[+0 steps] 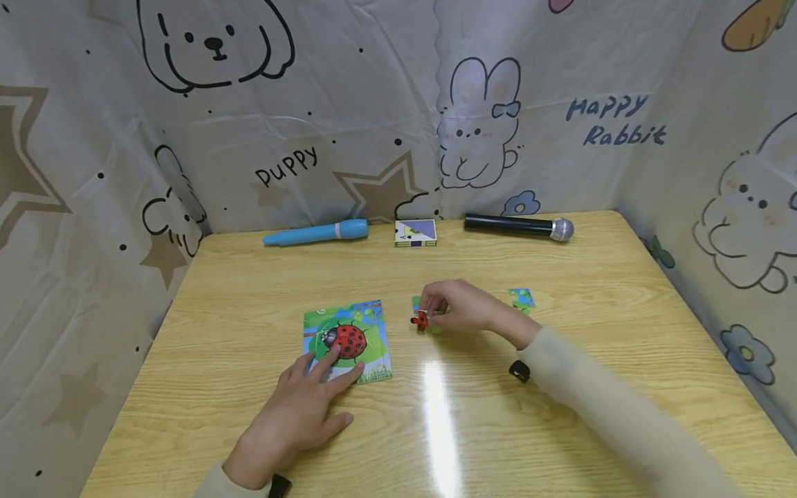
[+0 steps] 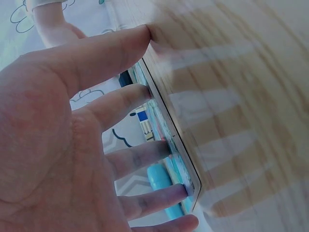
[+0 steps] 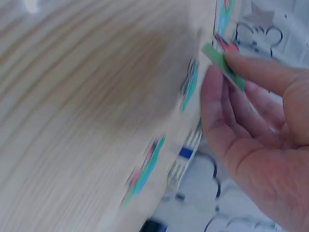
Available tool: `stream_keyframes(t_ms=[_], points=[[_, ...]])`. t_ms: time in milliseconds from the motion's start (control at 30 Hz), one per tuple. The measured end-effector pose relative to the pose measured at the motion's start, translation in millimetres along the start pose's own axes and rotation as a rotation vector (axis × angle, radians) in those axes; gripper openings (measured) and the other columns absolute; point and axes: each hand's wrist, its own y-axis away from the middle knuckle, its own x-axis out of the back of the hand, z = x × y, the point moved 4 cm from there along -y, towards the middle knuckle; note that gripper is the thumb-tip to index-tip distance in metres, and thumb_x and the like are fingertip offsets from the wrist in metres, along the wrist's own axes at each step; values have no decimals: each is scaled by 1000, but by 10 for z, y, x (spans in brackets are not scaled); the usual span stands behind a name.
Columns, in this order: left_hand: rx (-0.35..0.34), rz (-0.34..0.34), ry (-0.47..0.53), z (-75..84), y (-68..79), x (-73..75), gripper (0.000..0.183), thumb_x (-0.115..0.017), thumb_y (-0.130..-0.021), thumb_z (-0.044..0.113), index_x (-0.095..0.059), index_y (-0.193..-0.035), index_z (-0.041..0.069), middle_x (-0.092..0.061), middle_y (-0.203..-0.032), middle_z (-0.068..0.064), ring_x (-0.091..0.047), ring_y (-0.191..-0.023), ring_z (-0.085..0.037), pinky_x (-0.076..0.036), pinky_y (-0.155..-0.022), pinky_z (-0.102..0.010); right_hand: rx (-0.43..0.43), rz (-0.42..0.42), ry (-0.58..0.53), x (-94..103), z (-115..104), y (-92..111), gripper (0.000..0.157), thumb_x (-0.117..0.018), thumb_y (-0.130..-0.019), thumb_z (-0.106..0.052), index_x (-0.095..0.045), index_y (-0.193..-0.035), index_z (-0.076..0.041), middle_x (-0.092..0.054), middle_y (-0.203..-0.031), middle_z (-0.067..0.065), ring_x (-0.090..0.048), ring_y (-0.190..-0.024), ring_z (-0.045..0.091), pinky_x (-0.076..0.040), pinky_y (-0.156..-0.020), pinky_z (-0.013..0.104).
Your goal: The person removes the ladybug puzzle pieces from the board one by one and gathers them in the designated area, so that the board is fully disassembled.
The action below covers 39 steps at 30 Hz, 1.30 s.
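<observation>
My left hand (image 1: 295, 408) rests with spread, straight fingers on the ladybug puzzle (image 1: 376, 346), which lies flat on the table. In the left wrist view its fingertips touch the edge of the puzzle board (image 2: 181, 150). Right of the board, my right hand (image 1: 463, 308) pinches a small puzzle piece (image 1: 419, 321) between thumb and fingers; it shows red with black spots. From the right wrist the piece (image 3: 224, 67) looks mostly green and is held above the table. Another piece (image 1: 416, 302) peeks out behind the right fingers, partly hidden.
Loose puzzle pieces (image 1: 521, 298) lie beyond the right forearm. Along the back edge are a blue microphone-shaped thing (image 1: 317, 233), a card box (image 1: 416, 234) and a black microphone (image 1: 517, 225). A printed curtain (image 1: 373, 104) hangs behind the wooden table (image 1: 236, 290).
</observation>
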Motion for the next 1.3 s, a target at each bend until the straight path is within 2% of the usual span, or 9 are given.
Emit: stream_keyframes(t_ms=[133, 367, 600, 767, 1033, 1300], points=[[2, -6, 4, -9, 1, -4, 70, -76, -93, 46, -49, -157, 37, -37, -169, -17, -37, -147, -57, -37, -115, -72, -13, -37, -33, 121, 206, 243, 13, -72, -94, 0, -73, -101, -10, -76, -93, 1, -69, -86, 8, -58, -79, 28], [-14, 0, -3, -14, -1, 3, 70, -76, -93, 48, -48, -157, 38, -37, -169, -16, -37, -147, -56, -38, -114, -72, -62, -101, -72, 313, 590, 692, 14, -75, -93, 0, -72, -103, -10, -75, -92, 4, -69, -85, 11, -58, -74, 25], [-13, 1, 6, -22, 3, -7, 71, -76, -93, 48, -48, -157, 38, -38, -168, -15, -37, -147, -55, -38, -114, -72, -146, -68, 54, 525, 817, 1036, 16, -81, -90, -5, -74, -101, -15, -70, -88, -1, -60, -78, 11, -51, -68, 24], [-8, -7, 19, -25, 10, -3, 71, -76, -93, 48, -48, -157, 38, -37, -169, -16, -36, -148, -56, -36, -115, -73, -168, -53, 116, 595, 852, 1118, 17, -80, -90, -4, -76, -103, -15, -68, -90, -1, -58, -77, 12, -51, -68, 25], [-29, 7, 13, -18, 2, -5, 71, -76, -93, 48, -48, -158, 38, -39, -168, -16, -38, -146, -55, -38, -114, -73, -189, -51, 136, 599, 904, 1133, 18, -81, -89, -5, -80, -105, -12, -66, -91, -1, -55, -78, 11, -48, -68, 24], [-19, 12, 25, -16, 19, 11, 71, -77, -92, 48, -49, -157, 38, -39, -168, -15, -37, -146, -54, -38, -114, -73, -199, -6, 176, 591, 913, 1122, 16, -85, -85, -6, -82, -98, -15, -68, -92, 0, -55, -79, 11, -48, -69, 24]])
